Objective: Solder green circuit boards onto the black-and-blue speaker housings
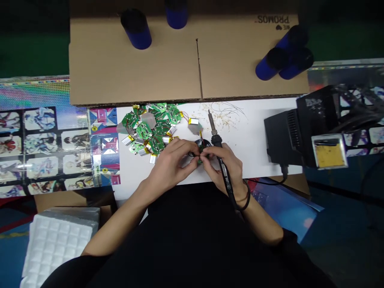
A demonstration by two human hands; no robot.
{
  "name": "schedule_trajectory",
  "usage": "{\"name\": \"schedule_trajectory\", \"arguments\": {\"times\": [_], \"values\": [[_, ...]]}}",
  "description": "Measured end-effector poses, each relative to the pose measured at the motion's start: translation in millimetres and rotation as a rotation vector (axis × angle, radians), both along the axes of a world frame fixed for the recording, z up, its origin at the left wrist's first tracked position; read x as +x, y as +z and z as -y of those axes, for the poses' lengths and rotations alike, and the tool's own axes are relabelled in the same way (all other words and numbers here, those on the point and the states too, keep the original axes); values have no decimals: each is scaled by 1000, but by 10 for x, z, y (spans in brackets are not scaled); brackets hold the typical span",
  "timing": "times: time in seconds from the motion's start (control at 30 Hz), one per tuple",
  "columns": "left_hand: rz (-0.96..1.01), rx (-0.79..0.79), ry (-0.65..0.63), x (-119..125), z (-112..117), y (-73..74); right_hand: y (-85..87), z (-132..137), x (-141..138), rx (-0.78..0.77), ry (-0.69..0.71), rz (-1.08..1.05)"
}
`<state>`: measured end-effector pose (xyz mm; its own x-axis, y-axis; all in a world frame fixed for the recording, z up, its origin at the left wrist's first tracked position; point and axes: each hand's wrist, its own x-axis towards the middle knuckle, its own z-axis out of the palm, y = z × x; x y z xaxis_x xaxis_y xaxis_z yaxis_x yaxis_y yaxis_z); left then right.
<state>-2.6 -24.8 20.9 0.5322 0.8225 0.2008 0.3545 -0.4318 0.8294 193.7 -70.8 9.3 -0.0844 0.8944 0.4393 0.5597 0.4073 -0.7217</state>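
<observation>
- Soldering iron (213, 127): handle clasped by the closed fingers (211, 154) of the right hand (227, 168).
- Small circuit board (200, 161): pinched by the left hand (172, 164), just beside the iron.
- Risk: pouch cells (193, 121) scorched if the tip drifts left.

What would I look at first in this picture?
The heap of green circuit boards with little silver batteries pops out first, on the white sheet. Just below it, the right hand grips a black soldering iron, and the left hand pinches a small board. Bright blue tubes sit on the cardboard above.
</observation>
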Motion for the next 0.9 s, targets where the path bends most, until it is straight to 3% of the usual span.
{"name": "schedule_trajectory", "arguments": {"times": [0.23, 0.5, 0.6, 0.77, 0.9], "values": [[3, -15, -114, -83, -40, -33, 7, 74, 97, -2, 68, 35], [-181, 99, -276, -98, -231, 120, -39, 42, 237, 30, 118, 80], [-245, 104, -322, -67, -293, 191, 10, 107, 279, -35, 53, 0], [-290, 96, -366, -39, -329, 245, 145, 372, 349, -73, -228, -411], [-304, 106, -386, -38, -347, 251, 233, 629, 403, -69, -194, -356]]}}
